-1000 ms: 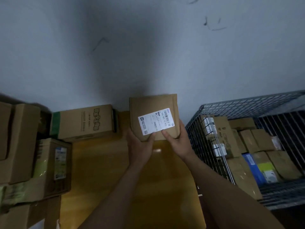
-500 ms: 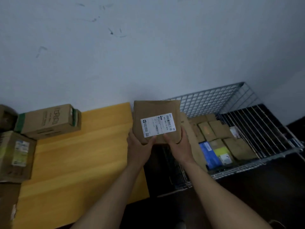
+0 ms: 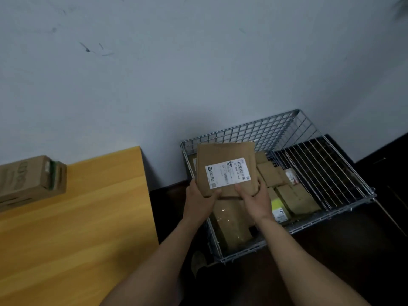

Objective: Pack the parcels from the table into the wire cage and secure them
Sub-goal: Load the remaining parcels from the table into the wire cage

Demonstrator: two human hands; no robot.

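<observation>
Above the wire cage (image 3: 276, 133), left hand (image 3: 199, 200) and right hand (image 3: 257, 200) grip parcel (image 3: 226, 168).

Body in view: bare left forearm (image 3: 154, 261) at the lower centre of the frame and bare right forearm (image 3: 298, 261) at the lower right, both uncovered from frame edge to wrist. Bare left hand (image 3: 199, 200) and bare right hand (image 3: 256, 202) just right of frame centre. Light dim; nails and fine surface detail not resolvable.

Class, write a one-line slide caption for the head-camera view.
Left hand and right hand hold a labelled parcel over the part-filled wire cage, beside the table.
</observation>
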